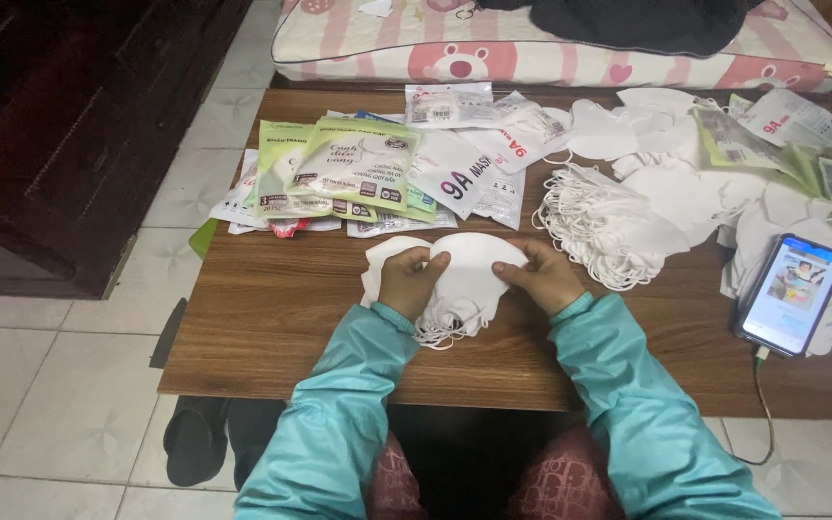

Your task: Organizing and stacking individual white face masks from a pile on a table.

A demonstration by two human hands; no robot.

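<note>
While the small stack of white folded cloth face masks (469, 274) lies flat on the brown wooden table (272, 318), its long side runs between the two hands, with the left hand (408, 281) and right hand (543, 276) each pinching one end.

1. Green and cream flat packets (339, 169) lie fanned at the tabletop's (272, 318) far left.
2. White flat packets (479, 159) with dark and red print lie just right of them.
3. More pale packets (801, 135) lie at the far right.
4. A phone (790, 294) with a lit, colourful screen lies at the right edge.
</note>
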